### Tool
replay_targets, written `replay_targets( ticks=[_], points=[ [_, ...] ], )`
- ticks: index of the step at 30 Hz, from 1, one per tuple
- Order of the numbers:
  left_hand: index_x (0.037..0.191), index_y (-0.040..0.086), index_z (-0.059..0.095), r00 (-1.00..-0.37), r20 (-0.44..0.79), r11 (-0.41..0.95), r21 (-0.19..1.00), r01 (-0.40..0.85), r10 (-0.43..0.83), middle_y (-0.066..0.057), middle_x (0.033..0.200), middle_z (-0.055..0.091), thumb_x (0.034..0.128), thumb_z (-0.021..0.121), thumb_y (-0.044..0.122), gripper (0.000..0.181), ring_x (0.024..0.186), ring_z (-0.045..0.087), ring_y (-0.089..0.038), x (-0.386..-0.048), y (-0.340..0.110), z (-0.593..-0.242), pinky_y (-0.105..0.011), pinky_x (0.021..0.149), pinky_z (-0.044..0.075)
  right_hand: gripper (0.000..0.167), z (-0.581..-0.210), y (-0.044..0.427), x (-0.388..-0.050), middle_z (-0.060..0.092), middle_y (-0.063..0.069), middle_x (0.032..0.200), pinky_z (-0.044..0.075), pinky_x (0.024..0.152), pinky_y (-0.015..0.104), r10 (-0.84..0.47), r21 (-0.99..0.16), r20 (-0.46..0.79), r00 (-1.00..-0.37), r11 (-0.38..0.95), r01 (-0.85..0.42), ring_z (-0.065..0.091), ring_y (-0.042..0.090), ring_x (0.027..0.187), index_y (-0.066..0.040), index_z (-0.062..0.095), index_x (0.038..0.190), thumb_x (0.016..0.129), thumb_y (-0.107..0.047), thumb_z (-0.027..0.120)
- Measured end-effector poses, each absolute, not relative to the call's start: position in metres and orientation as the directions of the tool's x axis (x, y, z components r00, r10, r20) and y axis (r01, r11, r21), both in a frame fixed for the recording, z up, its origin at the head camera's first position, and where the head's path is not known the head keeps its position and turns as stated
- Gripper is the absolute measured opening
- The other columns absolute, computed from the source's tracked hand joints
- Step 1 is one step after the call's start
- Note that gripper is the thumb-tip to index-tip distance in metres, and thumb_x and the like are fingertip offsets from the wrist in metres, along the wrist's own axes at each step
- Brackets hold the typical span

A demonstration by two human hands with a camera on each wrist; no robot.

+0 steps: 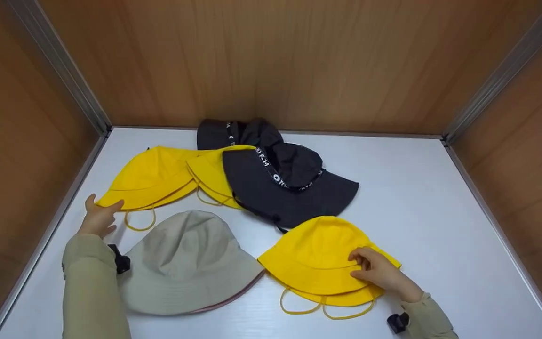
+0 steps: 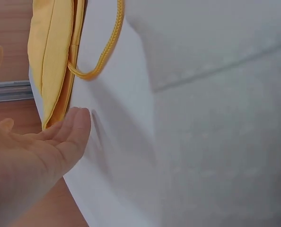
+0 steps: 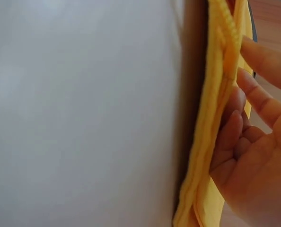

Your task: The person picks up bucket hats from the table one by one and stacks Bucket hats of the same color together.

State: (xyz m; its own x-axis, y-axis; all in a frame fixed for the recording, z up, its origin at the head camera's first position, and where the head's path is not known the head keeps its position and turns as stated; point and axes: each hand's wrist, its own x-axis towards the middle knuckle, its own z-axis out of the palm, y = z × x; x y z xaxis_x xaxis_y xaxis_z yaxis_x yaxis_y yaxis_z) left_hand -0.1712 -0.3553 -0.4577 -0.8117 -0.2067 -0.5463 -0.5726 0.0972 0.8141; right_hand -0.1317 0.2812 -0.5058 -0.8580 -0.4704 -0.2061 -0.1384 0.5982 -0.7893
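Probably adjusting hats: touching the brim tip of the mid-left yellow bucket hat [image 1: 151, 172] with a loosely extended left hand [image 1: 98, 219], and resting a bent-fingered right hand [image 1: 379, 270] on the lower-right yellow bucket hat [image 1: 318, 249], though cannot tell whether pinching. Next, likely calls for firm brim holds before shifting, with room on the white tabletop [image 1: 445, 212] at right, little at its left edge.
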Motion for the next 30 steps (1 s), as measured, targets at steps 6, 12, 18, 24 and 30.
replay_targets(
  ticks=[6,12,18,24,30],
  points=[
    [0.139,0.017,-0.038,-0.771,-0.585,-0.205,0.811,-0.549,-0.252,-0.015,0.156,0.009,0.0901,0.055,0.046,0.11,0.145,0.013,-0.022,-0.175,-0.348,-0.456,-0.029,0.116,0.019,0.031,-0.506,0.28,-0.131,0.048,0.007,0.093,0.036,0.065,0.022,-0.459,-0.789,-0.225,-0.859,0.603,-0.115,0.042,0.013,0.079,-0.004,0.055,0.11,0.088,-0.022,0.067],
    [0.15,0.021,-0.014,-0.752,-0.604,-0.436,0.771,-0.465,-0.266,0.002,0.154,0.015,0.0909,0.056,0.043,0.094,0.138,0.019,-0.01,-0.18,-0.347,-0.453,-0.022,0.113,0.018,0.032,-0.506,0.279,-0.132,0.047,0.006,0.094,0.036,0.065,0.022,-0.436,-0.79,-0.245,-0.866,0.608,-0.083,0.042,0.013,0.079,-0.004,0.055,0.112,0.088,-0.023,0.067],
    [0.145,0.022,-0.028,-0.743,-0.594,-0.403,0.789,-0.464,-0.308,0.004,0.154,-0.029,0.0935,0.052,0.038,0.097,0.142,-0.02,-0.008,-0.184,-0.351,-0.45,-0.025,0.117,0.002,0.033,-0.508,0.279,-0.131,0.048,0.006,0.096,0.035,0.065,0.021,-0.456,-0.802,-0.259,-0.851,0.592,-0.074,0.042,0.013,0.08,-0.004,0.054,0.114,0.089,-0.023,0.066],
    [0.141,0.027,-0.035,-0.744,-0.619,-0.301,0.781,-0.548,-0.252,0.001,0.151,-0.036,0.0881,0.057,0.05,0.109,0.142,-0.024,-0.013,-0.188,-0.359,-0.447,-0.03,0.118,-0.002,0.033,-0.509,0.279,-0.127,0.046,0.006,0.096,0.035,0.064,0.021,-0.478,-0.807,-0.255,-0.841,0.584,-0.087,0.041,0.011,0.079,-0.004,0.054,0.114,0.089,-0.023,0.066],
    [0.138,0.024,-0.04,-0.721,-0.647,-0.203,0.763,-0.614,-0.248,-0.007,0.152,-0.033,0.0899,0.05,0.053,0.106,0.143,-0.018,-0.025,-0.179,-0.365,-0.459,-0.034,0.118,-0.003,0.032,-0.512,0.278,-0.124,0.045,0.005,0.095,0.034,0.062,0.021,-0.487,-0.809,-0.246,-0.838,0.579,-0.099,0.04,0.009,0.076,-0.004,0.054,0.114,0.089,-0.02,0.066]
  ],
)
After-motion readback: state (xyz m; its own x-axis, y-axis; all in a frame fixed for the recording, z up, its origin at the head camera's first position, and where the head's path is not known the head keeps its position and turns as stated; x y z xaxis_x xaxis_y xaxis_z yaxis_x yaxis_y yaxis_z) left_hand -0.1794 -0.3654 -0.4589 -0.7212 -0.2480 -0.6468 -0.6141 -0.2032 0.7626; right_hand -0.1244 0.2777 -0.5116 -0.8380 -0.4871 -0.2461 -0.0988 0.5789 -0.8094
